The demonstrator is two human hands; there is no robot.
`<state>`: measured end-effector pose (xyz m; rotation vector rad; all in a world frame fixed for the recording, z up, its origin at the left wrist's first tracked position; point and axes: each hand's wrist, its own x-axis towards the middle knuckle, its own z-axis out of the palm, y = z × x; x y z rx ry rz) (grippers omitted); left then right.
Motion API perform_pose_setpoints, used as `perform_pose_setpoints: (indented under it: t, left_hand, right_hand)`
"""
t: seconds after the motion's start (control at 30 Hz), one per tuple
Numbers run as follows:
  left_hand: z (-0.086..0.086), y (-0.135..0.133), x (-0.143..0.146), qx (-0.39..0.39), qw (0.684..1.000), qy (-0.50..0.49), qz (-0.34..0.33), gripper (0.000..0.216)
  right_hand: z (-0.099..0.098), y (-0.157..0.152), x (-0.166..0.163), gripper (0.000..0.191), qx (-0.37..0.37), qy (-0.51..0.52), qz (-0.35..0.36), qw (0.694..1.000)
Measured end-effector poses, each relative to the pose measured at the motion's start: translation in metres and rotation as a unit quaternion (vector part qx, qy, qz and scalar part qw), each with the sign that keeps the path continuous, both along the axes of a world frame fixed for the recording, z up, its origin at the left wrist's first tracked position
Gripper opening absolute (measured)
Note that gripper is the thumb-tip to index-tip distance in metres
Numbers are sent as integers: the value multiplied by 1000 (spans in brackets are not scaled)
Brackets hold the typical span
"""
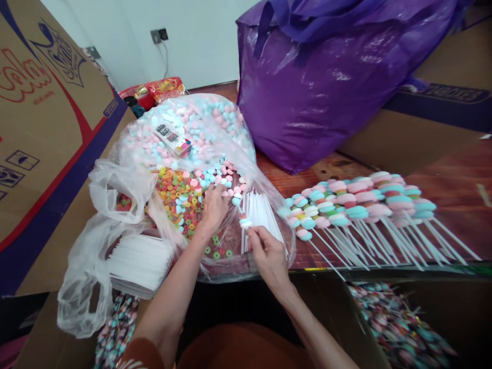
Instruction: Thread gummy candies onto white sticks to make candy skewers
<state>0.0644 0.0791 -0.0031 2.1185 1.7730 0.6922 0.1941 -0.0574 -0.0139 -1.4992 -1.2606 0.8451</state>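
In my right hand [269, 256] a candy skewer [245, 222] is pinched near its lower end, with marshmallows in blue and white and an orange ring showing above the fingertips. My left hand [214, 207] dips with bent fingers into the loose pink and blue marshmallows [209, 177]; what its fingertips close on is hidden. Just left of that hand lie ring-shaped candies [175, 189] in orange, yellow, red and green. White sticks [261, 210] lie in a bundle on the clear plastic, right beyond my right hand. Finished-looking marshmallow skewers [357, 200] rest in a row on the right.
A large clear bag of marshmallows [215, 120] lies behind, with a small packet [172, 139] on it. Another stick pack [140, 259] sits front left. A purple bag [307, 92] and cardboard boxes [57, 143] flank the table. Wrapped candies [400, 323] fill a box below right.
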Motion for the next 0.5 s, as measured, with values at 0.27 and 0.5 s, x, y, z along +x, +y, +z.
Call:
perform_pose_setpoints:
  t: [0.27,0.5]
  left_hand:
    - [-3,2,-8,-12,992,-119,-42,22]
    - [0,0,1,20,999,-29,-35,35]
  right_hand:
    - [-2,-1,-1,29,-3,-7,5,1000]
    - [-2,-1,-2,28,1,-4,6,1000]
